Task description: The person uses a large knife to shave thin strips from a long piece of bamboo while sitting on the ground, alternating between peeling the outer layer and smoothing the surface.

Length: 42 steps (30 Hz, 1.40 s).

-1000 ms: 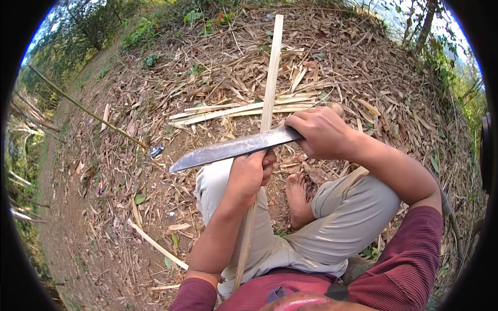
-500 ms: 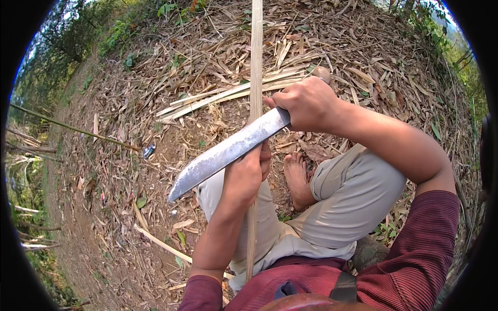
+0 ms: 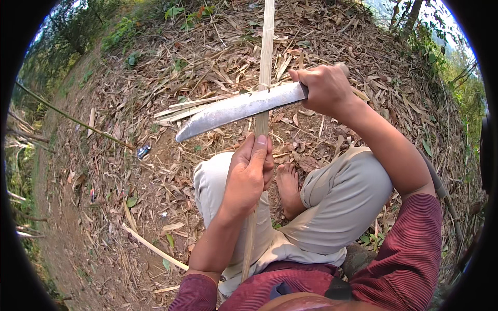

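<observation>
My left hand (image 3: 252, 165) is closed around a long, pale bamboo strip (image 3: 266, 49), with the thumb lying along its upper face. The strip runs from my lap, past the hand, and out beyond the top of the view. In my right hand (image 3: 328, 89) is a machete (image 3: 241, 107), gripped by its handle, whose butt shows past the fist. Its broad grey blade lies across the strip a short way beyond my left hand, tip pointing left. A small curled shaving stands at the blade's far edge where it meets the strip.
Several split bamboo strips (image 3: 194, 107) lie on the leaf litter ahead. A long green stem (image 3: 72, 118) slants in from the left, beside a small dark packet (image 3: 143, 151). Another pale strip (image 3: 153, 246) rests near my left forearm. My bare foot (image 3: 288, 191) is below the blade.
The machete has moved away from me along the bamboo strip, and its blade is more level. My left hand's thumb now shows on top of the strip, clear of the blade.
</observation>
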Tool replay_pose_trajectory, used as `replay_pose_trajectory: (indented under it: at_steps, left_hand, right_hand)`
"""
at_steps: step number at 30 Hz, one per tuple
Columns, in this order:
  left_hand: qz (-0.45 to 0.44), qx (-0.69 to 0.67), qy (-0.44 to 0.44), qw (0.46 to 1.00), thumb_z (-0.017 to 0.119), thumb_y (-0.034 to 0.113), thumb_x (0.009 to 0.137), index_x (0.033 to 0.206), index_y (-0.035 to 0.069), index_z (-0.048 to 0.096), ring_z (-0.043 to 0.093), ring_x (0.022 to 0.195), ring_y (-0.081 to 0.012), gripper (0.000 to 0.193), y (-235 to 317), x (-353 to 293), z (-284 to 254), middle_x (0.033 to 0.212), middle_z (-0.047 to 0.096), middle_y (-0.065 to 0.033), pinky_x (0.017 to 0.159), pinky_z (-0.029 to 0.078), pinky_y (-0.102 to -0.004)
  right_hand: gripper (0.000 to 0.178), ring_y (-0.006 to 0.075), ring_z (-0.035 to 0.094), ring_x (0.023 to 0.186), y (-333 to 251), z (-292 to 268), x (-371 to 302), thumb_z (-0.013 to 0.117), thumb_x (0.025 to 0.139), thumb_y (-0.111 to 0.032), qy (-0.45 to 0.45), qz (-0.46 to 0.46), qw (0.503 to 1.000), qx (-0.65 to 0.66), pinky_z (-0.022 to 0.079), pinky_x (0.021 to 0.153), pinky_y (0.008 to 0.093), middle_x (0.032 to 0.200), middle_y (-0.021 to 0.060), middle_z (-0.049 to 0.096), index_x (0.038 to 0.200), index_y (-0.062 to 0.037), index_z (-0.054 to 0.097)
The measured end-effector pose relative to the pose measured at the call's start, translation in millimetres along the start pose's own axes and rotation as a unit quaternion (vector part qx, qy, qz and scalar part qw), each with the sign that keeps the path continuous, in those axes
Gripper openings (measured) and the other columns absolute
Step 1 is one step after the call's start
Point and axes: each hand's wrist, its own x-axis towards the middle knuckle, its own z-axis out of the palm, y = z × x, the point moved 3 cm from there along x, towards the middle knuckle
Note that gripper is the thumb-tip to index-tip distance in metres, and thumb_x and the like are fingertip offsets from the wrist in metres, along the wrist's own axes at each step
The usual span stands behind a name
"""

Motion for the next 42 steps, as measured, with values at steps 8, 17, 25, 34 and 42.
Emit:
replay_pose_trajectory:
  at_steps: [8, 17, 25, 34, 42]
  left_hand:
    - [-0.024, 0.018, -0.015, 0.999, 0.043, 0.029, 0.106, 0.091, 0.011, 0.047, 0.025, 0.044, -0.0009, 0.024, -20.3, -18.1, -4.0, 0.064, 0.037, 0.0067, 0.037, 0.018, -0.0189]
    - [-0.059, -0.017, -0.003, 0.998, 0.044, 0.031, 0.105, 0.091, 0.012, 0.048, 0.025, 0.044, -0.0011, 0.024, -22.2, -17.1, -8.3, 0.064, 0.036, 0.0069, 0.037, 0.017, -0.0188]
    - [-0.069, -0.052, 0.041, 0.995, 0.047, 0.024, 0.103, 0.094, 0.009, 0.051, 0.024, 0.046, -0.0017, 0.018, -19.9, -22.0, -17.3, 0.065, 0.033, 0.0062, 0.04, 0.015, -0.0204]
    - [-0.03, -0.007, 0.012, 0.999, 0.045, 0.028, 0.105, 0.092, 0.011, 0.048, 0.025, 0.046, -0.002, 0.021, -21.7, -17.3, -12.6, 0.064, 0.034, 0.0063, 0.038, 0.017, -0.0189]
    - [-0.055, 0.003, 0.033, 0.998, 0.044, 0.031, 0.105, 0.093, 0.01, 0.05, 0.024, 0.046, -0.001, 0.025, -25.1, -15.7, -11.6, 0.063, 0.034, 0.0073, 0.04, 0.016, -0.0194]
  right_hand:
    - [0.032, 0.0353, 0.068, 0.073, 68.6, 3.4, 11.5, 0.052, 0.092, -0.027, -0.025, 0.161, 0.987, -0.002, 0.054, 0.072, 0.0469, 0.075, 0.0188, 0.067, 0.085, -0.0022, 0.07]
    - [0.02, 0.0271, 0.066, 0.057, -11.8, 14.2, -9.7, 0.066, 0.077, -0.015, -0.019, -0.151, 0.988, 0.0, 0.053, 0.055, 0.0393, 0.065, 0.0106, 0.066, 0.094, -0.0097, 0.073]
    - [0.018, 0.0272, 0.068, 0.06, -64.5, 7.4, -37.2, 0.064, 0.073, -0.015, -0.133, -0.2, 0.97, 0.035, 0.055, 0.057, 0.0407, 0.069, 0.0104, 0.068, 0.089, -0.0092, 0.069]
    - [0.015, 0.0344, 0.068, 0.065, -12.8, 21.1, 0.3, 0.063, 0.077, -0.02, -0.046, -0.031, 0.996, 0.067, 0.054, 0.062, 0.0449, 0.069, 0.0131, 0.067, 0.077, -0.0056, 0.066]
    - [0.017, 0.0342, 0.069, 0.067, -54.8, 12.9, -23.6, 0.06, 0.074, -0.018, -0.198, -0.118, 0.972, 0.047, 0.055, 0.065, 0.0456, 0.069, 0.0175, 0.067, 0.077, -0.0032, 0.068]
